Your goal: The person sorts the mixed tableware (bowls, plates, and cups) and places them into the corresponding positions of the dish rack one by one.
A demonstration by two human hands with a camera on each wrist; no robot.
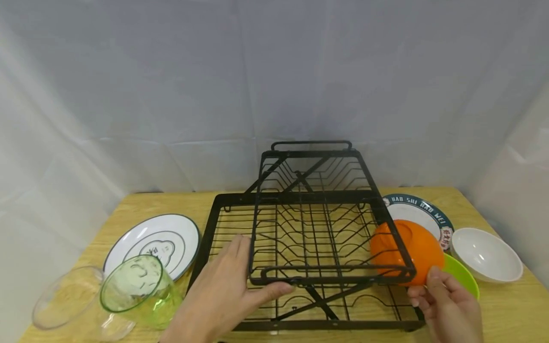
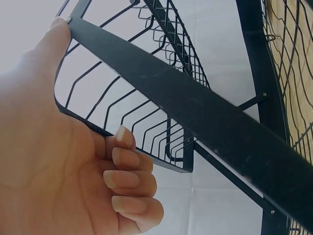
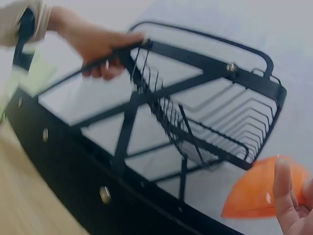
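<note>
A black two-tier wire dish rack (image 1: 334, 280) stands in the middle, its upper tier held up on crossed struts. My left hand (image 1: 223, 290) grips the front left corner of that upper tier; in the left wrist view the thumb reaches the front bar and the fingers (image 2: 129, 180) curl by the side rail. At the right side of the rack, my right hand (image 1: 448, 302) pinches the rim of an orange bowl (image 1: 422, 247) between thumb and fingers. The bowl is tilted, its rounded outside facing up, and shows partly through the upper tier's wires.
On the right are a lime-green bowl (image 1: 467, 278), a white bowl (image 1: 486, 255) and a dark-rimmed plate (image 1: 424, 205), partly hidden by the orange bowl. A white plate (image 1: 177, 233), green cup (image 1: 139, 288) and clear cup (image 1: 64, 305) are at left. White cloth (image 1: 206, 85) hangs behind.
</note>
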